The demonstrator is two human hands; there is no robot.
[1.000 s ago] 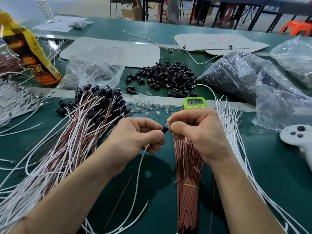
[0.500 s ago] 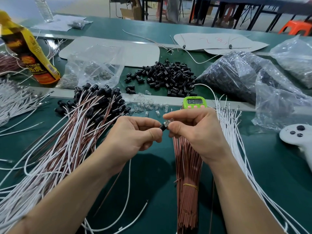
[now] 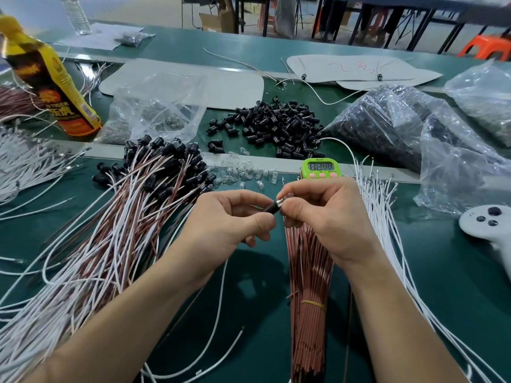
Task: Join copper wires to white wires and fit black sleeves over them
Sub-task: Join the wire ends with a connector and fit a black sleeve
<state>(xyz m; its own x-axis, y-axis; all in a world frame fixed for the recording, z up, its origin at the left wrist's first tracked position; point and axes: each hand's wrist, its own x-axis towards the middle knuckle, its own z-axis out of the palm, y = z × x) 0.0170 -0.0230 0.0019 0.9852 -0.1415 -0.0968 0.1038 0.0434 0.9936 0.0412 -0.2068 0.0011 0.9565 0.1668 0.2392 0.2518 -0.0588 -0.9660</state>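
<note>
Head view: at nine o'clock from the hands, a heap of finished leads (image 3: pixel 143 217), copper and white wires paired and capped in black, is spread over the green bench. Just right of it, the left hand (image 3: pixel 229 219) is seen with thumb and forefinger pinched round a black sleeve (image 3: pixel 270 208), the other fingers curled beneath. A white wire (image 3: pixel 223 286) is trailed from under this hand toward six o'clock. The sleeve is held at the centre, between the two hands and clear of the bench. Beyond it, at twelve o'clock, a pile of loose sleeves (image 3: pixel 279 125) is kept within reach. The sleeve's right end is met by the right hand (image 3: pixel 323 214), whose thumb and forefinger are closed on a small glinting part (image 3: pixel 279 202); whether it is a terminal or a clear insert cannot be told. Toward five o'clock the banded copper wire bundle (image 3: pixel 307 299) is laid, and at three o'clock the loose white wires (image 3: pixel 387 230) are fanned out.

The sleeve is judged light, rigid and smooth, so it is best pinched across its barrel, where it cannot roll away. The wires are judged thin and springy, likely to buckle if pushed from far back, so hold is best taken just behind the bare end. Only light pressure is thought wise on the glinting part.
</note>
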